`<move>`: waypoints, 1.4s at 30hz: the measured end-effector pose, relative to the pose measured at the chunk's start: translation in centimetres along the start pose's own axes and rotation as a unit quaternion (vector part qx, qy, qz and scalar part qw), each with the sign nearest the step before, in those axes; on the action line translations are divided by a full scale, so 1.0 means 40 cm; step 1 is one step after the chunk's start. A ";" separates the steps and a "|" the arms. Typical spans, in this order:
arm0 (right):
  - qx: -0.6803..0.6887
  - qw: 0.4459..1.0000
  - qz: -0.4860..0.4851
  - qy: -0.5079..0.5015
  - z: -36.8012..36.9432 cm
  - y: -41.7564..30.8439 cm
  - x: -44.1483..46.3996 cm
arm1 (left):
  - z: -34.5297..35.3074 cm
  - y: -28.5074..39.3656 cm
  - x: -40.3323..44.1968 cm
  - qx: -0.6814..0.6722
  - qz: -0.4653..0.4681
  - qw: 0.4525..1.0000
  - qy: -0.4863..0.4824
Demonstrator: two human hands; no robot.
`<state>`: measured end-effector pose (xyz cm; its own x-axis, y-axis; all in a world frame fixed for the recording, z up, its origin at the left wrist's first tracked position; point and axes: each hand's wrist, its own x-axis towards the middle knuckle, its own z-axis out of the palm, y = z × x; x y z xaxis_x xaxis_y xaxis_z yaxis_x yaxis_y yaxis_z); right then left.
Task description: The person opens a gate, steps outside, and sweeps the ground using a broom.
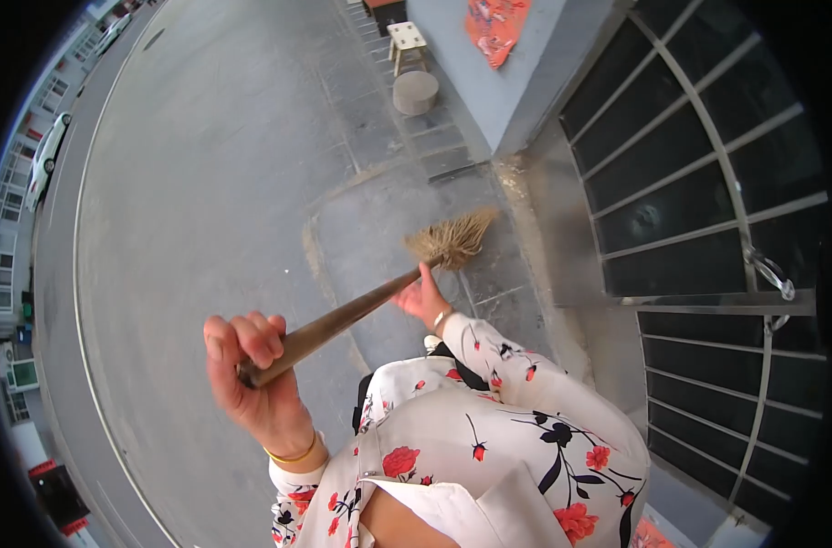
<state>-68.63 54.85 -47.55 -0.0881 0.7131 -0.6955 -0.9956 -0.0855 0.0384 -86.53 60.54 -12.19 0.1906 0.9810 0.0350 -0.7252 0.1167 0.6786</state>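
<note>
A long-handled broom (347, 315) with a thick wooden handle slants across the view. Its tan, stringy head (452, 239) fans out to the right over the grey paving. My left hand (256, 384) wraps its fingers round the top end of the handle; a gold bangle circles that wrist. Farther down the shaft, my right hand (422, 297) holds the handle close to the head, thumb along it and fingers partly hidden beneath. A bracelet or watch shows on the right wrist. Both sleeves are white with red flowers.
Dark barred glass doors (681, 155) with a metal handle stand close on the right. A round stump-like block (416, 93) and a small stool (407, 38) stand by the blue-grey wall (489, 91). A white car (46, 160) is on the road at far left.
</note>
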 end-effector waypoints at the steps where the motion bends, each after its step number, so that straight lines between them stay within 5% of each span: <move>1: 0.070 0.996 -0.050 0.025 0.041 -0.013 0.054 | -0.021 0.008 0.008 0.006 0.011 1.000 0.007; 3: 0.139 0.984 -0.095 0.051 0.071 0.007 0.127 | -0.050 0.029 0.021 0.021 0.027 0.999 0.040; 5: 0.013 0.998 -0.068 -0.012 0.089 0.015 0.186 | -0.140 0.051 0.055 0.016 0.054 0.997 0.054; 9: -0.009 0.993 -0.110 0.029 0.125 0.097 0.215 | -0.434 0.083 0.122 0.035 0.137 0.985 0.098; 11: -0.086 0.978 -0.146 0.125 0.147 0.127 0.212 | -0.545 0.075 0.151 0.291 0.256 0.878 0.281; 12: -0.085 0.976 -0.151 0.129 0.156 0.125 0.226 | -0.596 0.059 0.170 0.288 0.250 0.881 0.280; 14: -0.128 0.952 -0.203 0.189 0.150 0.098 0.242 | -0.682 0.011 0.207 0.494 0.225 0.799 0.256; 16: -0.108 0.940 -0.249 0.206 0.140 0.045 0.254 | -0.741 -0.042 0.251 0.530 0.205 0.801 0.186; 18: -0.068 0.926 -0.297 0.221 0.146 -0.035 0.278 | -0.749 -0.095 0.334 0.627 0.052 0.777 0.023; 22: -0.001 0.905 -0.363 0.221 0.168 -0.262 0.319 | -0.628 -0.191 0.532 0.679 -0.047 0.663 -0.312; 26: 0.044 0.891 -0.403 0.204 0.239 -0.376 0.420 | -0.552 -0.332 0.694 0.718 -0.074 0.604 -0.338; 28: 0.076 0.909 -0.365 0.186 0.254 -0.390 0.535 | -0.582 -0.397 0.787 0.698 -0.168 0.609 -0.338; 30: 0.143 0.881 -0.401 0.206 0.266 -0.311 0.650 | -0.641 -0.358 0.832 0.704 -0.217 0.586 -0.336; 32: -0.013 0.889 -0.349 0.295 0.335 -0.200 0.705 | -0.717 -0.266 0.876 0.712 -0.260 0.570 -0.317; 37: 0.116 0.925 -0.224 0.285 0.428 -0.030 0.820 | -0.823 -0.100 0.988 0.692 -0.312 0.588 -0.279; 42: 0.060 0.905 -0.333 0.260 0.449 -0.071 0.786 | -0.856 -0.164 1.059 0.645 -0.339 0.607 -0.316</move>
<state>-69.14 90.03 -56.63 0.5280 0.1529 -0.8354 -0.8215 0.3414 -0.4567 -96.34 106.63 -40.29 0.6678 0.4729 -0.5748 0.7061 -0.1583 0.6901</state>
